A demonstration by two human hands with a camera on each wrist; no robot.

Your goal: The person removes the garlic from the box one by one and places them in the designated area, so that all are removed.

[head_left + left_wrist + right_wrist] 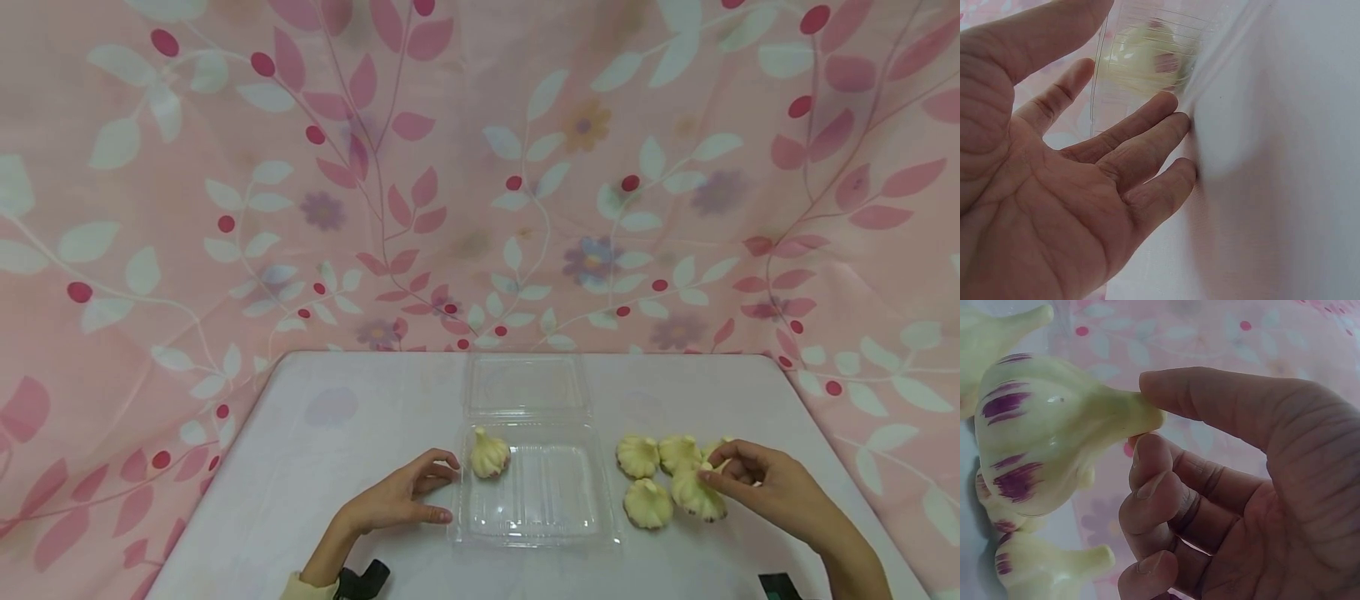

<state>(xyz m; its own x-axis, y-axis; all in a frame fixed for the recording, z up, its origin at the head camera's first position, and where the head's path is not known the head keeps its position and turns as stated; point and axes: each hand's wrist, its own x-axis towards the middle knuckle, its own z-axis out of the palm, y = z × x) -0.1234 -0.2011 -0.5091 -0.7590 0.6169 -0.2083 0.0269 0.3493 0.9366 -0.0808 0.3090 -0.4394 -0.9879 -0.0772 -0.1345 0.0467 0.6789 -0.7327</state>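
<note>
My right hand (783,492) pinches the stem of a pale garlic bulb (699,497) between thumb and fingertips. Purple streaks mark that bulb's base in the right wrist view. Around it on the table lie several more garlic bulbs (648,504), one partly hidden behind the hand. On the left, my left hand (405,493) rests by the side of a clear plastic container (558,492), its fingers relaxed and holding nothing. Another garlic bulb (490,456) sits inside the container, in its upper left corner; the left wrist view shows it through the clear wall.
The container's lid (528,385) lies folded back towards the far edge of the white table (360,425). A pink leaf-patterned cloth (465,192) hangs behind the table. Dark devices (363,579) show near both wrists at the bottom of the head view.
</note>
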